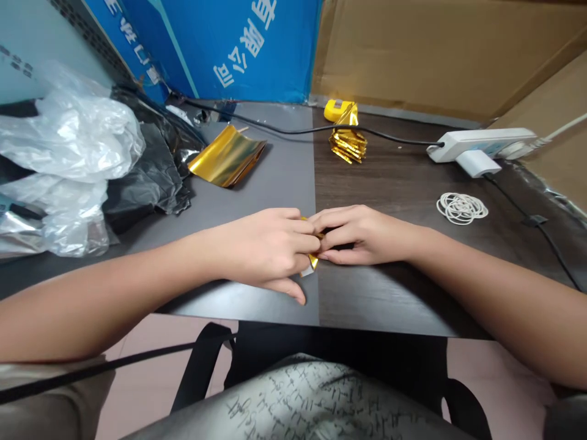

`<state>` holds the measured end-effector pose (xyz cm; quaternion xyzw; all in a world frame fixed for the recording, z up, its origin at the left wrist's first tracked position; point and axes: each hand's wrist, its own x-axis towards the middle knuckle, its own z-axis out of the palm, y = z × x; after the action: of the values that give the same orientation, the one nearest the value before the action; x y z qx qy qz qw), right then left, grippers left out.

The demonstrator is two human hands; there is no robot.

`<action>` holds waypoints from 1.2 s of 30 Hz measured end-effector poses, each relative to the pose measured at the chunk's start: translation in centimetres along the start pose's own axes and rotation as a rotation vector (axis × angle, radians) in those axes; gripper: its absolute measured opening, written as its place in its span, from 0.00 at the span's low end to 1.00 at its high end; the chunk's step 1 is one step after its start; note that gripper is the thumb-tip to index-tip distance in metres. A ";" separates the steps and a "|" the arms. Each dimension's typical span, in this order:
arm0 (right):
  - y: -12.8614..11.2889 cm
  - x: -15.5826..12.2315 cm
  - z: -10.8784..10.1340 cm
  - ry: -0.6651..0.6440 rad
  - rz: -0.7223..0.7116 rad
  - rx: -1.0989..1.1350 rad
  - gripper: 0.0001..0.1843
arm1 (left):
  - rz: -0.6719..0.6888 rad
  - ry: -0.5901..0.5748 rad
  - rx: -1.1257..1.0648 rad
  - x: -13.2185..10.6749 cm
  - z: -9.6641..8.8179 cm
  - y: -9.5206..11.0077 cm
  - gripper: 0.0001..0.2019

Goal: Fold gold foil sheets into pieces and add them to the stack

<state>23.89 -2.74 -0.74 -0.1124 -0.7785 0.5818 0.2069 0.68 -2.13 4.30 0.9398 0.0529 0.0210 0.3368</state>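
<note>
Gold foil piece [313, 261]: small, mostly hidden, pinched between both hands near the table's front edge.
Table [389, 293]: grey half at left, dark wood half at right.
Plastic bags [68, 159]: clear and black heap, far left.
Left hand [266, 250]: fingers curled, gripping the foil.
Right hand [362, 235]: fingertips closed on the same foil.
Gold sheets [227, 156]: flat stack, back left.
Folded gold bundle [348, 143]: back centre.
Rubber bands [461, 208]: white pile, right.

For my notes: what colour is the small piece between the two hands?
Shiny gold, seen in the head view: the folded foil piece.
</note>
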 end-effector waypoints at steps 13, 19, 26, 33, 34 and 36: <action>-2.4 1.0 1.9 -0.064 -0.085 0.205 0.10 | 0.075 0.074 -0.061 1.4 0.4 4.9 0.14; -2.0 1.1 1.7 -0.101 -0.089 0.191 0.12 | 0.116 0.032 -0.068 0.9 -0.2 4.6 0.13; -3.1 1.3 2.2 -0.111 -0.086 0.251 0.12 | 0.118 0.021 -0.103 1.0 -0.6 5.4 0.16; -2.4 1.0 1.9 -0.097 -0.054 0.103 0.13 | 0.082 -0.055 -0.152 0.7 -0.8 3.6 0.17; -2.1 0.9 1.7 -0.081 -0.041 0.062 0.13 | 0.056 -0.080 -0.174 0.6 -0.9 3.0 0.17; -1.6 0.7 1.4 -0.028 -0.009 -0.028 0.12 | -0.020 -0.097 -0.233 0.3 -1.0 1.6 0.15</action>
<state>22.76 -4.19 0.60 -0.1039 -0.7898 0.5715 0.1970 1.08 -2.70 6.05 0.8936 0.0430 -0.0218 0.4463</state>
